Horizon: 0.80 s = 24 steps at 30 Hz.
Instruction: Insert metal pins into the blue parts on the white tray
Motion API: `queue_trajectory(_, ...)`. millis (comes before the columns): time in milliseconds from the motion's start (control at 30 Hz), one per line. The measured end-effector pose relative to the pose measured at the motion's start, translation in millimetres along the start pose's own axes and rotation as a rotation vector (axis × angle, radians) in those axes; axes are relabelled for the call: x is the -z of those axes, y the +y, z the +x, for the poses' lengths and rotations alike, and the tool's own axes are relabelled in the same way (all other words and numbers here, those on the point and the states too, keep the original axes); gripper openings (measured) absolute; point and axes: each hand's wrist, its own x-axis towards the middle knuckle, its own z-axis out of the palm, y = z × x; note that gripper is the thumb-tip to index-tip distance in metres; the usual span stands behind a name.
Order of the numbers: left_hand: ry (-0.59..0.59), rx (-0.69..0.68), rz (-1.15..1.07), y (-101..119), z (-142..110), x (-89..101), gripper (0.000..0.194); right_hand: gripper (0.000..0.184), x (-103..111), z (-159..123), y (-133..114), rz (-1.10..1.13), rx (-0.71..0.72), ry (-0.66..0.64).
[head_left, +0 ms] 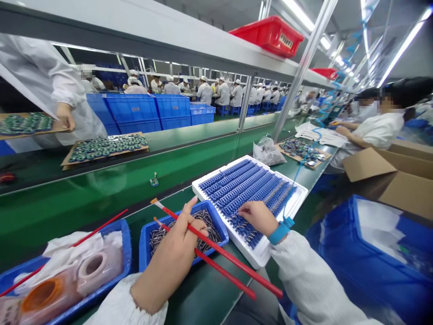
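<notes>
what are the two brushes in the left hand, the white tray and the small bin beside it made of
Brushes: glossy red handles, perhaps painted wood or plastic; bristle material unclear.
White tray: probably foam, from its thick, pale, rounded rim.
Small bin: most likely molded plastic, given its uniform blue and smooth sides.

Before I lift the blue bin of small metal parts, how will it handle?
The blue bin looks like moulded plastic, so probably stiff. Likely heavy for its size, given the dense pile of metal parts inside. Those lie loose and jumbled, so they may slide to one side if it tilts.
</notes>
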Motion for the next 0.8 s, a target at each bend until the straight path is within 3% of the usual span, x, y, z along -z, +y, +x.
queue_trajectory(133, -0.051, -0.018, 0.020, -4, 2, -1.3, 0.038, 0.016, 2, -1, -4, -0.013, -0.004, -0.012)
queue_trajectory(300, -0.040, -0.017, 0.045, -6, 3, -1.7, 0.045, 0.016, 3, 0, -6, -0.024, -0.011, -0.028)
queue_trajectory(633, -0.043, -0.162, 0.155, -18, 4, -3.6, 0.029, 0.016, 5, 0, -9, -0.045, -0.002, -0.036)
queue_trajectory(800, -0.023, -0.196, 0.160, -18, 4, -4.4, 0.033, 0.017, 3, 0, -8, -0.051, 0.017, -0.023)
